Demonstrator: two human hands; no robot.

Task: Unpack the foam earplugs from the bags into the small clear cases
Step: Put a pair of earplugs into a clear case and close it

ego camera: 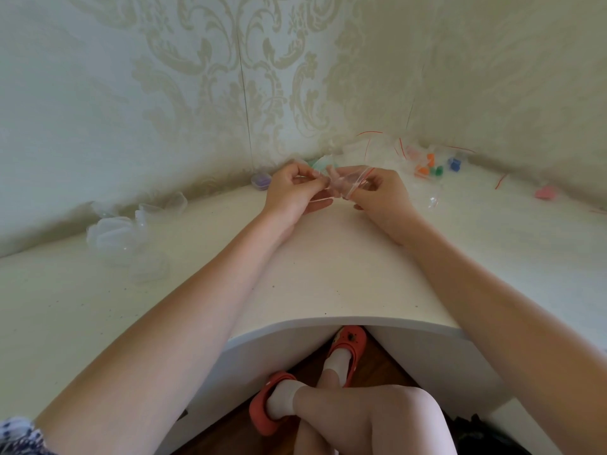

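Above the middle of the white table, both hands hold a small clear zip bag (343,183) with a red seal line. My left hand (295,188) pinches its left edge. My right hand (377,192) pinches the right edge. Pale pink earplugs show faintly inside the bag. Several empty clear cases (121,233) lie in a heap at the left by the wall. A case holding purple earplugs (261,181) sits just left of my left hand.
More clear bags with orange, green and blue earplugs (433,165) are piled at the back right against the wall. A pink piece (545,193) lies far right. An open clear case (430,200) lies beside my right hand. The table's front edge curves above my legs.
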